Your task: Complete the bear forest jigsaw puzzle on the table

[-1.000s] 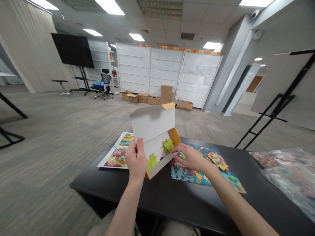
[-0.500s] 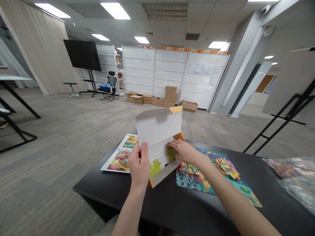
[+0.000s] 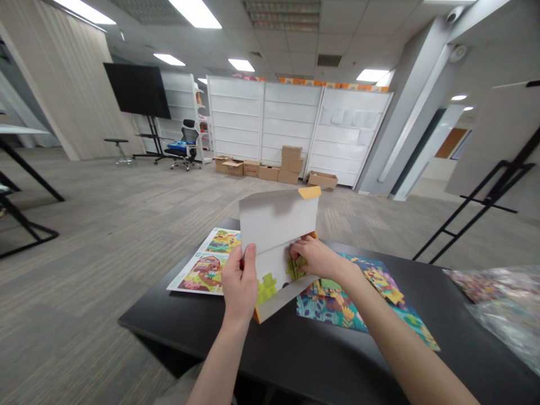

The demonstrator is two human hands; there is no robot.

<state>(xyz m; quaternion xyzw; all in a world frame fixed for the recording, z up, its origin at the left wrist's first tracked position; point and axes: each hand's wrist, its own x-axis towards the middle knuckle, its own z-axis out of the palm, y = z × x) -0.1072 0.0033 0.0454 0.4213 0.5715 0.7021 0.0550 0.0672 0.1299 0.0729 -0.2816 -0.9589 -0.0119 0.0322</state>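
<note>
My left hand (image 3: 242, 281) grips the left side of an open cardboard box (image 3: 278, 225), white inside with orange edges, its thumb on the inner face. The box is tilted over the table with its lid flap raised. Yellow-green puzzle pieces (image 3: 266, 287) lie inside the box at its lower left. My right hand (image 3: 313, 257) reaches into the box's right side, fingers curled on more green puzzle pieces (image 3: 296, 268). A printed picture sheet (image 3: 202, 270) lies left of the box. To the right, a blue-teal picture board (image 3: 333, 312) carries loose puzzle pieces (image 3: 382, 284).
Everything rests on a black table (image 3: 189, 315). Clear plastic bags (image 3: 506, 304) with colourful contents lie at the table's right. Across the floor stand cardboard boxes (image 3: 291, 164), an office chair (image 3: 185, 145) and a stool (image 3: 120, 149). A stand (image 3: 485, 197) is at the right.
The box has shifted slightly right in view. My right hand's fingers have lifted a little, showing more of the green pieces below them.
</note>
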